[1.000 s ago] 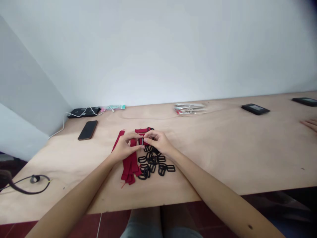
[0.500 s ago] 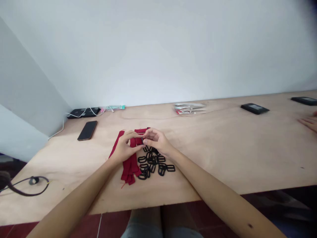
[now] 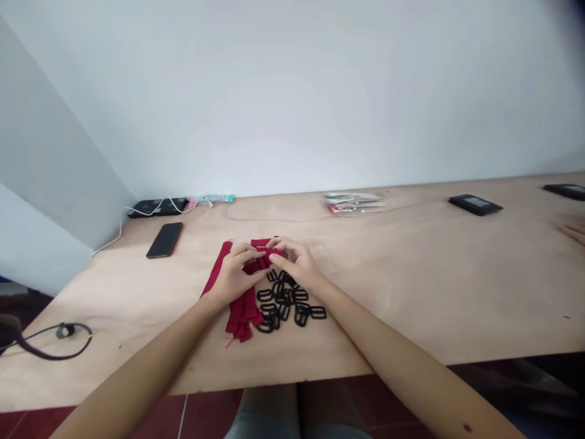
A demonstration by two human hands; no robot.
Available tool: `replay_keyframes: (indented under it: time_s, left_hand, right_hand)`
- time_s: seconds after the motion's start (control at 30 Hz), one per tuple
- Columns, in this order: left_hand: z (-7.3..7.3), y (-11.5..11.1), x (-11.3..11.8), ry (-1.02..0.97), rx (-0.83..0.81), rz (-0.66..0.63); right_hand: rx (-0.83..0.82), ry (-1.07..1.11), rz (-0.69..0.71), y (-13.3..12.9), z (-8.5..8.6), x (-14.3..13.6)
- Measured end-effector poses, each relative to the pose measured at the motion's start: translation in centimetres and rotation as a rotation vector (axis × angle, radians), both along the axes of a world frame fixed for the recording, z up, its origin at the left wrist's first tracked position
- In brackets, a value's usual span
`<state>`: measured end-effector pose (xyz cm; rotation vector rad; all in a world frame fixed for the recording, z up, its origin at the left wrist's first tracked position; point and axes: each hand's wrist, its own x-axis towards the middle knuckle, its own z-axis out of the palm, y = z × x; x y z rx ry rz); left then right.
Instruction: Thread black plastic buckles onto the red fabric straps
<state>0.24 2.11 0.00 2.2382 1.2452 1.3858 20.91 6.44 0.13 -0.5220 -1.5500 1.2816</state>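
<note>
– What did the left hand (image 3: 234,275) have?
– Its fingers were clamped on a red strap (image 3: 250,267) with a black slider (image 3: 261,264), right over the bench (image 3: 388,292)!
– And the right hand (image 3: 299,264)?
– Fingers pinched together on that same strap! Black buckles (image 3: 284,297) lay just nearer the body, red strips (image 3: 241,316) beside them, a phone (image 3: 164,240) farther left.
</note>
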Motion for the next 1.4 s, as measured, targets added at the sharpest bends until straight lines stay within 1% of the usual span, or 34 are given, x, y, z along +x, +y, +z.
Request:
replay_keyframes:
  time_s: [0.1,0.13,0.2,0.3,0.4,0.53,0.6,0.67,0.73,0.8,0.87,0.93,1.03,1.17,1.4]
  left_hand:
    - [-0.3,0.5,-0.5,-0.007,-0.077,0.032]
    - [-0.4,0.6,-0.7,-0.020,-0.103,0.037]
    - [-0.5,0.9,-0.9,-0.042,-0.148,0.026]
    - [-0.6,1.1,-0.9,-0.072,-0.194,-0.030]
    - [-0.7,1.2,-0.7,-0.161,-0.246,-0.076]
    - [-0.5,1.2,-0.6,-0.278,-0.265,-0.073]
    - [-0.2,1.0,-0.5,-0.284,-0.274,-0.072]
    - [0.1,0.7,-0.4,-0.260,-0.278,-0.079]
    - [0.4,0.4,-0.3,-0.226,-0.262,-0.071]
    - [0.5,0.2,-0.3,-0.208,-0.233,-0.051]
    - [0.4,0.2,-0.2,-0.204,-0.202,-0.047]
    - [0.3,0.3,-0.2,-0.203,-0.173,-0.062]
    - [0.1,0.3,-0.2,-0.206,-0.136,-0.074]
    - [-0.1,0.1,-0.1,-0.186,-0.131,-0.076]
    - [-0.2,-0.1,-0.1,-0.095,-0.077,-0.077]
  right_hand:
    - [-0.257,0.223,0.009,0.2,0.7,0.4]
    - [-0.317,0.281,0.009,0.2,0.8,0.5]
    - [-0.376,0.346,0.017,0.3,1.1,0.5]
    - [-0.386,0.385,0.016,0.3,1.1,0.4]
    - [-0.362,0.371,-0.011,0.5,0.7,0.4]
    - [-0.352,0.281,-0.035,1.0,-0.2,0.6]
    - [-0.339,0.229,-0.054,1.2,-0.8,0.5]
    - [-0.307,0.150,-0.038,1.3,-1.2,0.5]
    - [-0.247,0.055,-0.013,1.4,-1.5,0.4]
    - [-0.174,-0.029,-0.022,1.4,-1.7,0.3]
    - [-0.123,-0.090,-0.044,1.4,-1.8,0.3]
    - [-0.106,-0.117,-0.047,1.3,-1.7,0.3]
    - [-0.084,-0.135,-0.043,1.1,-1.4,0.2]
    - [-0.021,-0.167,-0.057,0.8,-1.0,0.1]
    - [0.086,-0.182,-0.073,0.5,-1.0,0.0]
